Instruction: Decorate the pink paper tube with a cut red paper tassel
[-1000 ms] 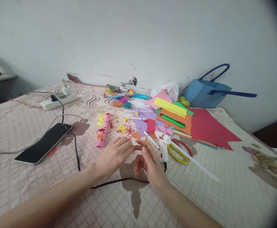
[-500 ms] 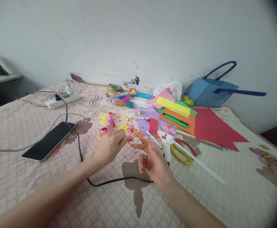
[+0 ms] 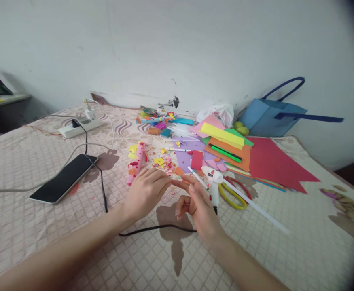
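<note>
My left hand (image 3: 148, 190) is closed, its fingertips pinched together at the tip of my right index finger. What lies in the pinch, if anything, is hidden. My right hand (image 3: 201, 208) has its index finger stretched toward the left hand; the thumb is close by and the other fingers are loosely curled. Nothing shows in it. Beyond my left hand lies a pink spotted paper roll (image 3: 138, 161) with small decorations. A white glue gun (image 3: 213, 188) with a long glue stick is beside my right hand. Paper scraps (image 3: 165, 163) are scattered ahead.
Yellow-handled scissors (image 3: 233, 198) lie by the glue gun. Coloured sheets (image 3: 278, 161) and a green cutter (image 3: 225, 153) are at right, a blue bag (image 3: 274, 117) behind. A phone (image 3: 64, 178), a black cable (image 3: 102, 190) and a power strip (image 3: 81, 128) are at left.
My left hand has moved slightly right, so its fingertips now meet my right index finger. More of the pink roll shows. My right hand has barely moved.
</note>
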Tool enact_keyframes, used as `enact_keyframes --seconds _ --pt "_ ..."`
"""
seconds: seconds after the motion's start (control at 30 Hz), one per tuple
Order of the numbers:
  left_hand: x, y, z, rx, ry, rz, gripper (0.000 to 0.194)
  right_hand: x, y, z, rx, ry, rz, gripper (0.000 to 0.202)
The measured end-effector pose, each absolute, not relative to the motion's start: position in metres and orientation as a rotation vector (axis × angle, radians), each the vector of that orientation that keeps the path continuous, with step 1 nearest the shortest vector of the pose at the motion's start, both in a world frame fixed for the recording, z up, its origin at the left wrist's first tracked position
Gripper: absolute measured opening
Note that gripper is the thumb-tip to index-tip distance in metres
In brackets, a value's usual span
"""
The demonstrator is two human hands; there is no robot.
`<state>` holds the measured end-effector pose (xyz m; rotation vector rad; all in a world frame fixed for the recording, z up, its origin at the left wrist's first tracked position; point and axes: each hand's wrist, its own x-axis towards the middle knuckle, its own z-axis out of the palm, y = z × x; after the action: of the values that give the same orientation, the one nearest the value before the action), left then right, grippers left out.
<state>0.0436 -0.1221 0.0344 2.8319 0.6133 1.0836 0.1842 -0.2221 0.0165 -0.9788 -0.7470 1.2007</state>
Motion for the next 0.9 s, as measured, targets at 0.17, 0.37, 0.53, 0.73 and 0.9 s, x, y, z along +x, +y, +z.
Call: enact_keyframes --seconds 0.17,0.37,0.53,0.73,0.9 --pt "0.043 -0.123 0.033 2.970 0.634 1.054 0.017 0.180 -0.226 0.014 -1.012 -0.844 1.162 0.033" --pt "0.045 -0.123 0.031 3.005 0.724 1.016 0.022 0.176 -0.229 0.012 -0.961 -0.860 1.218 0.030" --pt "0.045 -0.113 0.032 2.855 0.831 1.039 0.013 0.179 -0.227 0.015 -0.915 -0.823 1.198 0.030" --pt "0.042 -0.106 0.037 2.616 1.000 0.896 0.024 0.181 -0.226 0.017 -0.930 -0.828 1.171 0.028" --pt "0.043 -0.110 0.043 2.366 0.814 0.872 0.010 0.181 -0.227 0.016 -0.964 -0.854 1.136 0.028"
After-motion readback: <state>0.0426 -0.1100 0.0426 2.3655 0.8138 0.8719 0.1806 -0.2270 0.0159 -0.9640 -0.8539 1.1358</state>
